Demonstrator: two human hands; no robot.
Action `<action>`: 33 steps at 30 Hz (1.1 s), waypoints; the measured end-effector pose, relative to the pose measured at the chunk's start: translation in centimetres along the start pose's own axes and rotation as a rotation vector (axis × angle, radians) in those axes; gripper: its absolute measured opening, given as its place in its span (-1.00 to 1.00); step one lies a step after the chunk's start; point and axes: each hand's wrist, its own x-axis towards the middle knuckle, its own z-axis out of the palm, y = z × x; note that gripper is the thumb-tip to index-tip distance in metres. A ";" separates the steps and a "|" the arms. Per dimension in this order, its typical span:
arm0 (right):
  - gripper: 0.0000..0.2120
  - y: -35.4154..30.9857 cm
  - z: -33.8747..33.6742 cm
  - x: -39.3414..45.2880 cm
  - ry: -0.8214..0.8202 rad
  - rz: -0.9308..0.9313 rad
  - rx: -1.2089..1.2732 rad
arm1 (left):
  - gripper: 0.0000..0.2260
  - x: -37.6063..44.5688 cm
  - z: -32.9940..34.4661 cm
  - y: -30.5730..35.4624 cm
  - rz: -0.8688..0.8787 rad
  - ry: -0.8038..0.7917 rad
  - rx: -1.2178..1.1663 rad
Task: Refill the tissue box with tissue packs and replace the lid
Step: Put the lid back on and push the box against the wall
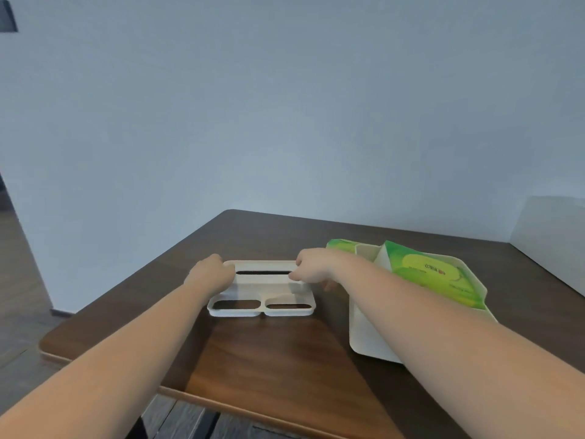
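Observation:
A white lid (262, 288) with a long slot and two oval openings lies on the dark wooden table (269, 359). My left hand (211, 272) grips the lid's left end and my right hand (313, 266) grips its right end. To the right stands the white tissue box (367, 337), open at the top, with a green tissue pack (433, 274) sticking out of it at a tilt. Another green pack (340, 243) shows behind the box, partly hidden by my right wrist.
The table's front edge runs from lower left toward the bottom middle. A pale wall stands behind the table and a white panel (550, 236) rises at the far right. Dark floor shows at the left and below the table edge.

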 end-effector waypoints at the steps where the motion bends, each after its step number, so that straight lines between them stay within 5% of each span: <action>1: -0.61 -0.2 0.3 0.4 -0.038 0.039 0.044 | -0.62 -0.2 0.0 0.0 -0.005 0.002 -0.027; 6: -0.64 -0.7 0.9 0.9 0.005 0.120 0.293 | -0.64 -1.2 -0.3 1.2 -0.012 0.069 -0.181; 12: -0.91 0.6 -4.0 -0.5 0.307 0.120 0.395 | -0.60 -2.5 -2.6 4.6 0.048 0.147 -0.398; 16: -0.79 3.7 -7.1 -2.3 0.454 0.174 0.520 | -0.75 -4.4 -3.6 8.1 0.122 0.098 -0.479; 24: -0.79 11.6 -8.2 -7.3 0.559 0.316 0.508 | -0.55 -8.1 -0.8 15.1 0.200 0.000 -0.589; 29: -0.78 15.6 -7.1 -10.1 0.548 0.379 0.463 | -0.85 -9.8 1.8 17.6 0.226 -0.077 -0.611; 33: -0.83 17.9 -5.6 -11.3 0.543 0.433 0.465 | -0.78 -11.1 3.8 18.5 0.155 -0.181 -0.683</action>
